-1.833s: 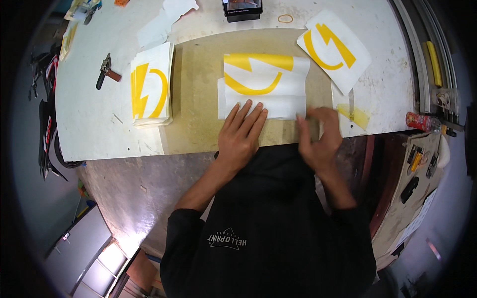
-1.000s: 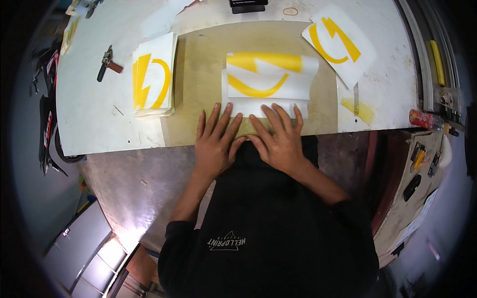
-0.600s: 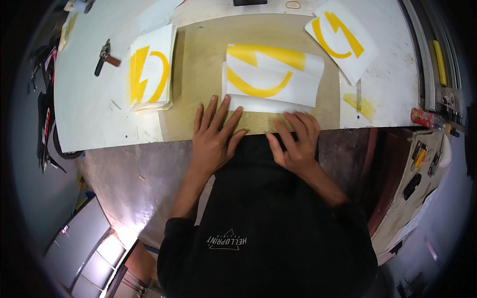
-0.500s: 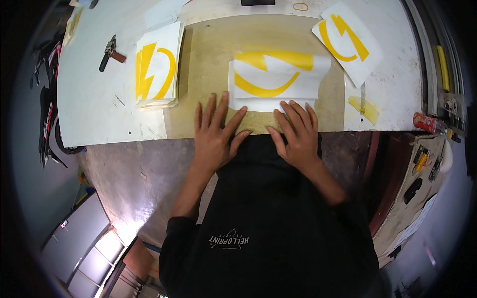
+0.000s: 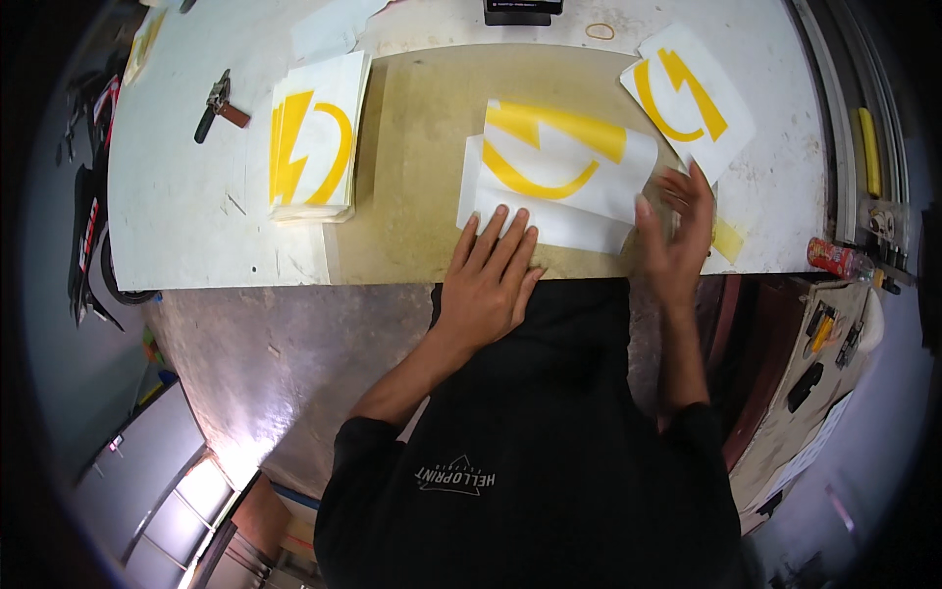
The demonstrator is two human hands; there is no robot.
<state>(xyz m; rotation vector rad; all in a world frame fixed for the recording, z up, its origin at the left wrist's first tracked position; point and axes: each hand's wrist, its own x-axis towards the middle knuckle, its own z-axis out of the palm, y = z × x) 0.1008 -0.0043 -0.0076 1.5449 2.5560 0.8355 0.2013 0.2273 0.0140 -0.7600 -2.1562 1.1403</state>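
Note:
A white sheet [image 5: 549, 204] with a yellow zigzag and curved band lies askew on a tan mat [image 5: 412, 128] before me. Another white layer [image 5: 472, 177] shows from under its left side. My left hand [image 5: 491, 280] presses flat near the sheet's lower left edge, fingers stretched out. Beside the right edge of the sheet, my right hand [image 5: 677, 240] is lifted, with thumb and fingers apart. Its fingertips are smeared by motion, and nothing shows between them.
On the left stands a stack of similar printed sheets [image 5: 324, 137]. More printed sheets [image 5: 721, 118] lie at the right, near a piece of yellow tape [image 5: 727, 240]. A tool with a brown handle [image 5: 232, 114], a rubber band [image 5: 600, 31] and a red-labelled bottle [image 5: 834, 257] are on the table.
The sheet has turned slightly clockwise and shifted right. My left hand has moved right onto its lower left edge. My right hand has left the near edge, moving right and upward.

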